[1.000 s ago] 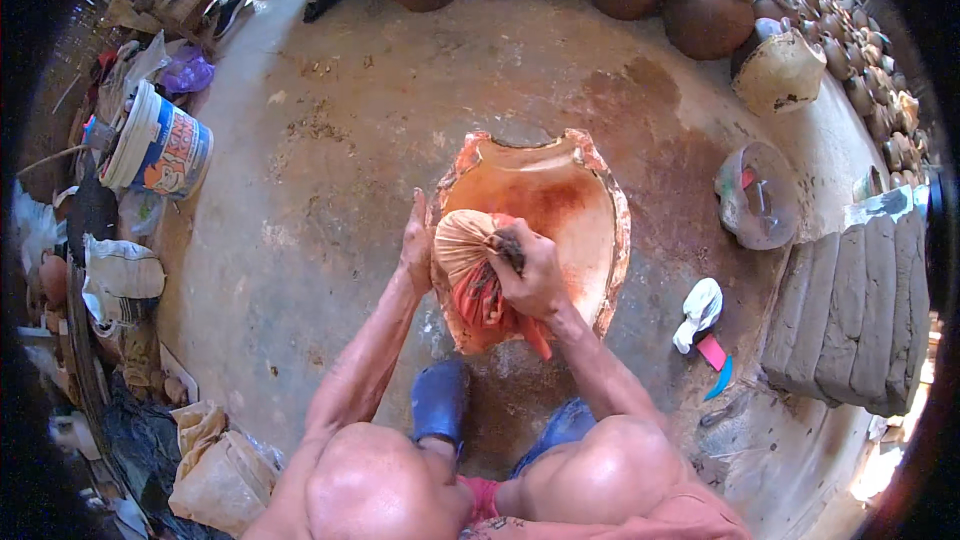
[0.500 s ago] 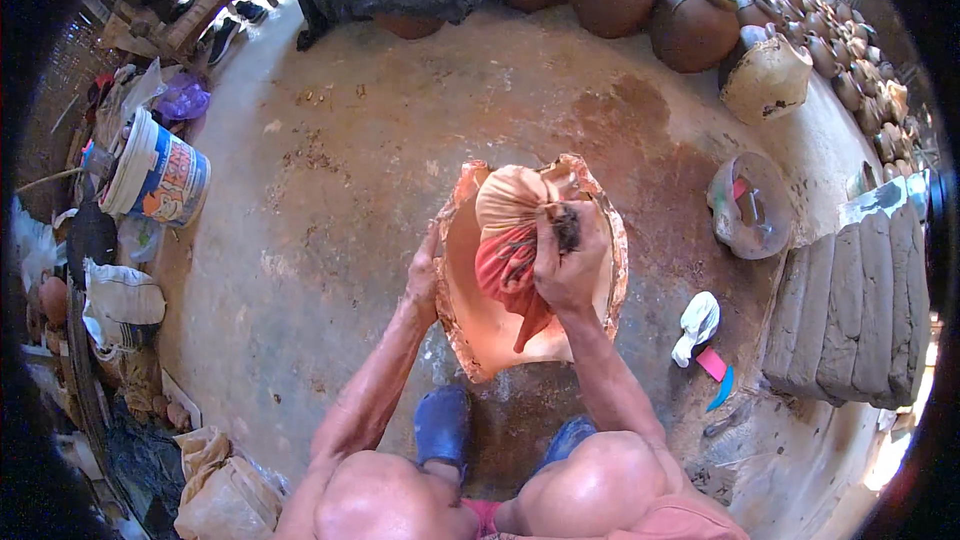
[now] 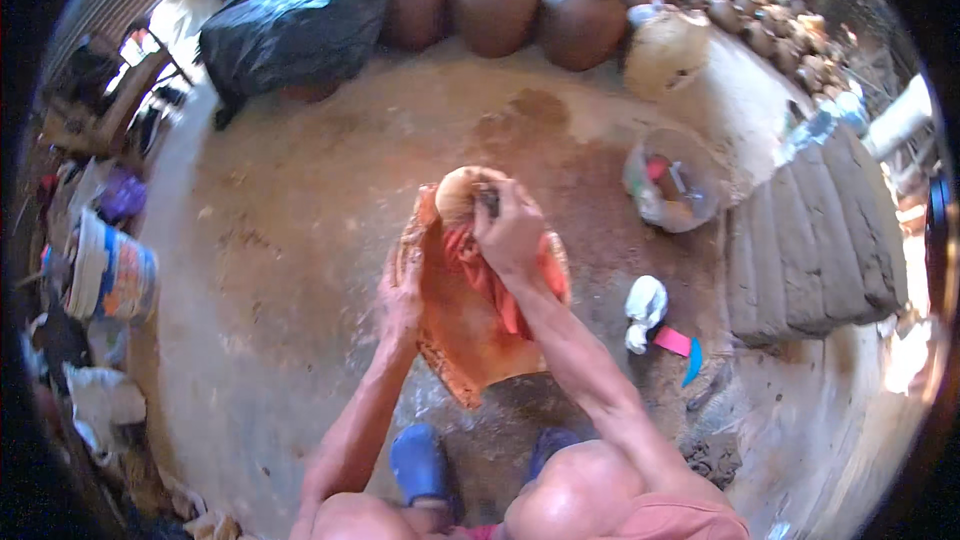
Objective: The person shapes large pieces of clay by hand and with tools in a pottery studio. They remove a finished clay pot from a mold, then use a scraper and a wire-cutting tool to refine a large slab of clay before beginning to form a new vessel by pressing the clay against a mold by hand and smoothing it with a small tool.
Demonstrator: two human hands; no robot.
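A curved orange-tan clay shell with a rough edge [image 3: 455, 340] stands tilted between my forearms, its hollow facing up toward me. My left hand [image 3: 402, 290] grips its left edge, the fingers over the rim. In my right hand [image 3: 512, 235] is the gathered, dark neck of a stuffed cloth bundle [image 3: 461, 196]. The bundle has a rounded beige top and loose red-orange cloth hanging below, and it sits inside the shell's hollow. My right palm and wrist hide part of the bundle and the shell's right side.
Grey clay slabs [image 3: 815, 235] lie stacked at right, near a clear tub [image 3: 672, 180] with tools inside. A white cloth bundle [image 3: 646, 310] and pink and blue pieces [image 3: 675, 342] lie on the floor. Brown pots [image 3: 583, 25] line the back; a bucket [image 3: 115, 265] stands left.
The view has swung, so the surroundings sit further left. The shell has turned and tilted, with my left hand still on its edge. My right hand still holds the cloth bundle in the hollow.
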